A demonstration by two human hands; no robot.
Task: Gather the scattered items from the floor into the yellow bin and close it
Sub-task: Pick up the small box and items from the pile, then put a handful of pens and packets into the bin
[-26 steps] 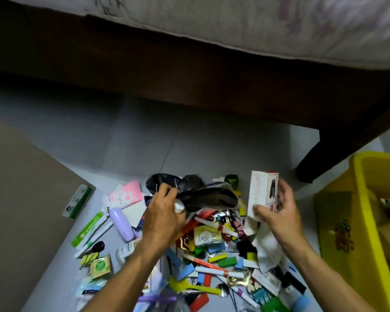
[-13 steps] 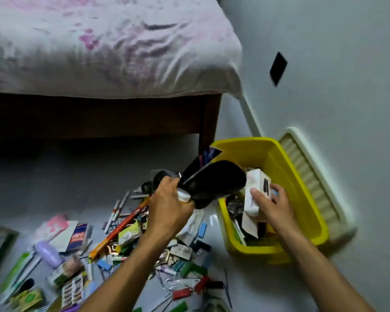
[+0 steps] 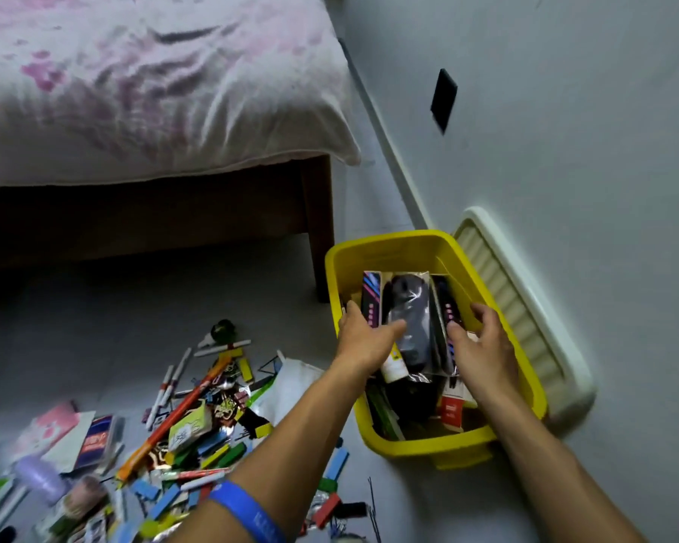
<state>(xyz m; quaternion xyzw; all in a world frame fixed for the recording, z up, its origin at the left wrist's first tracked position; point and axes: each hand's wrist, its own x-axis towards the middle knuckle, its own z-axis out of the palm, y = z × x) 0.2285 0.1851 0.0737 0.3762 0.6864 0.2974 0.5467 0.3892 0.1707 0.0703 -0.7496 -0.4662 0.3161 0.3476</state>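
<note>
The yellow bin [image 3: 389,240] stands open on the floor by the wall. A black packaged item in clear plastic [image 3: 406,303] lies across the things inside it. My left hand [image 3: 363,337] rests on the package's left side with its fingers stretched over it. My right hand [image 3: 485,344] is at the package's right side and grips a white box with a red end [image 3: 453,409], which reaches down into the bin under my palm. Scattered items [image 3: 197,433] cover the floor to the left: pens, coloured blocks, cards, a long orange stick [image 3: 173,423] and a purple bottle [image 3: 40,478].
The bin's cream lid [image 3: 526,307] leans against the wall right behind the bin. A bed [image 3: 153,92] with a dark wooden frame fills the top left, and its leg [image 3: 322,229] stands next to the bin's far left corner. Bare grey floor lies between bed and clutter.
Both hands moved right, from above the clutter into the bin. The black package went from my raised left hand to lying flat in the bin. The white box sank lower.
</note>
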